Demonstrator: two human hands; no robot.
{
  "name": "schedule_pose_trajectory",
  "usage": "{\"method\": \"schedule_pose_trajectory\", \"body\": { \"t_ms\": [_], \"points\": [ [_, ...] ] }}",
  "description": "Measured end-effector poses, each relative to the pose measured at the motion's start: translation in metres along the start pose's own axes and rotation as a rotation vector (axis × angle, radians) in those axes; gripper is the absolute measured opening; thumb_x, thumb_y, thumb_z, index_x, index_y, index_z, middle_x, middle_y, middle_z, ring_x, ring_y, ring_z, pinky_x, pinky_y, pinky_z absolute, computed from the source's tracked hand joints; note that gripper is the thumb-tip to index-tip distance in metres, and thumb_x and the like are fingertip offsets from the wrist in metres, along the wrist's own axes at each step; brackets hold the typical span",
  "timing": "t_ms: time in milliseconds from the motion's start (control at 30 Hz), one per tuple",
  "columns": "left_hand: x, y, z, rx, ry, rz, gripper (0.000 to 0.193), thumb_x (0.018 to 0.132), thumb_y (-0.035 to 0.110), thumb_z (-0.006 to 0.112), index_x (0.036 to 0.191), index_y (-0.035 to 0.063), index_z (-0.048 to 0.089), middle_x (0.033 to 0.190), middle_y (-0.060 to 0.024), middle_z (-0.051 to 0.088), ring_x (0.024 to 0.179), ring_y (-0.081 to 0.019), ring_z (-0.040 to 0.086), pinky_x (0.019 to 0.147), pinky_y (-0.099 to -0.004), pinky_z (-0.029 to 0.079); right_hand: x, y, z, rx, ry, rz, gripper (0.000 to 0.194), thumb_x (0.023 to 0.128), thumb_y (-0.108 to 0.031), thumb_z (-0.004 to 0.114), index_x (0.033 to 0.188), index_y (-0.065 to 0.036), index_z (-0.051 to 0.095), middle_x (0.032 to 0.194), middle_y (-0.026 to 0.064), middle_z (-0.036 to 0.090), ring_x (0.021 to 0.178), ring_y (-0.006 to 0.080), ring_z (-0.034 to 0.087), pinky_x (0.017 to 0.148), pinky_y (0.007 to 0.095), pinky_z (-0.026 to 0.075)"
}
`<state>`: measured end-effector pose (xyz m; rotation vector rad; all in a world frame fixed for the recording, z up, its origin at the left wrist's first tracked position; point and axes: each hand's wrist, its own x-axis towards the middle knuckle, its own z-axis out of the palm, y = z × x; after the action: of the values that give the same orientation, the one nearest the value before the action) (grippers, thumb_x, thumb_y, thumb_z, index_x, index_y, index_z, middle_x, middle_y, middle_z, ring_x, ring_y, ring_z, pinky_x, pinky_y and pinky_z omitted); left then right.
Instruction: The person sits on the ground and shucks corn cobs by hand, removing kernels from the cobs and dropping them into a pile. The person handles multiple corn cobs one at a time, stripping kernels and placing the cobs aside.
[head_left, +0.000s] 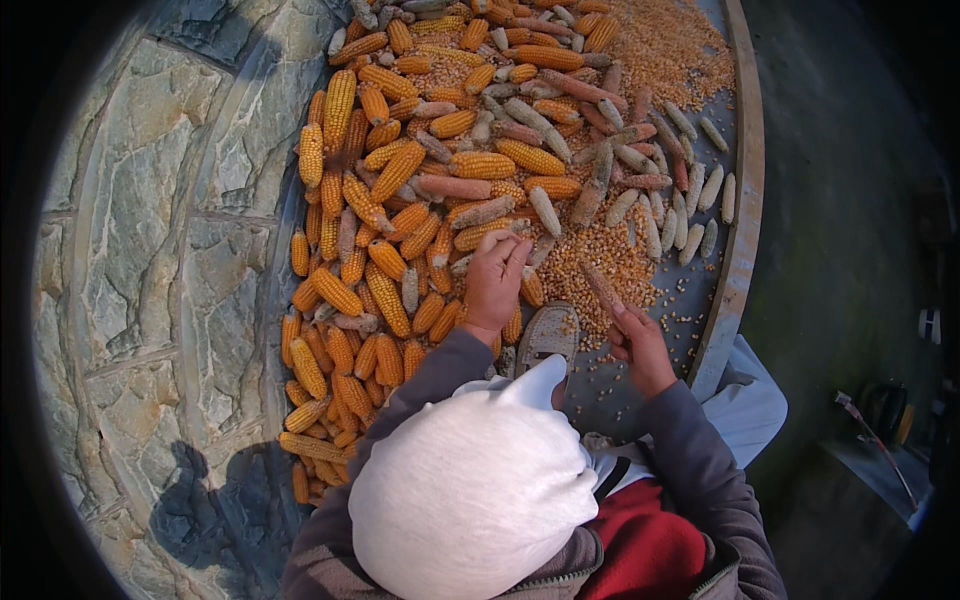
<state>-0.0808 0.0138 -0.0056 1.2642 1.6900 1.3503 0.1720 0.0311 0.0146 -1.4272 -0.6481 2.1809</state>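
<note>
My right hand (641, 349) grips the lower end of a reddish-brown corn cob (598, 286), which looks stripped of its kernels and tilts up to the left. Below the cob's tip, loose corn kernels (581, 259) are heaped on a grey surface (626, 401). To the left, my left hand (495, 281) is held over the edge of the pile with bent fingers; whether anything is between them is unclear. Yellow-orange ears of corn (386, 300) crowd the space left of it. A pale bare cob (545, 211) lies just beyond its fingertips.
A stone-patterned wall (150, 300) borders the pile at left. Several stripped cobs (690, 217) lie by a raised wooden edge (739, 210) at right. More kernels (675, 52) spread at the far end. A grey shoe (549, 334) and a white head covering (472, 495) show in front.
</note>
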Motion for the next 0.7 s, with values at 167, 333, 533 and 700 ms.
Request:
{"method": "schedule_pose_trajectory", "body": {
  "t_ms": [167,333,533,700],
  "points": [
    [-0.004,-0.029,-0.077,0.386,0.239,-0.173,0.023,0.099,0.024,0.056,0.11,0.0033,0.058,0.101,-0.0107,0.053,0.08,-0.0281,0.054,0.071,-0.0442,0.045,0.008,-0.065,-0.004,0.087,0.033,-0.418,0.039,0.1,-0.021,0.05,0.133,-0.001,0.05,0.082,0.0033,0.057,0.059,0.007,0.043,0.052,0.0211,0.033],
    [-0.016,-0.039,-0.087,0.94,0.106,-0.19,0.034,0.099,0.034,0.054,0.121,0.0079,0.053,0.108,-0.0097,0.055,0.087,-0.0299,0.058,0.074,-0.0503,0.052,0.018,-0.094,-0.011,0.103,-0.097,-0.494,0.045,0.099,-0.017,0.046,0.14,0.002,0.044,0.088,0.0059,0.061,0.058,0.007,0.044,0.055,0.0211,0.036],
    [-0.003,-0.039,-0.091,0.721,0.154,-0.283,0.031,0.099,0.028,0.056,0.12,0.0056,0.057,0.099,-0.0095,0.058,0.08,-0.0263,0.058,0.067,-0.0466,0.052,0.01,-0.039,-0.003,-0.041,-0.138,-0.136,0.037,0.097,-0.015,0.05,0.129,0.001,0.056,0.084,0.0042,0.062,0.058,0.0071,0.047,0.054,0.0206,0.038],
    [-0.007,0.009,-0.114,-0.156,0.184,-0.496,0.026,0.099,0.024,0.057,0.114,0.0036,0.06,0.088,-0.0062,0.059,0.068,-0.015,0.055,0.056,-0.034,0.048,0.003,-0.013,-0.005,-0.107,-0.134,-0.004,0.033,0.096,-0.014,0.053,0.127,-0.005,0.06,0.084,0.0018,0.064,0.06,0.0061,0.048,0.055,0.021,0.039]
  ]
}}
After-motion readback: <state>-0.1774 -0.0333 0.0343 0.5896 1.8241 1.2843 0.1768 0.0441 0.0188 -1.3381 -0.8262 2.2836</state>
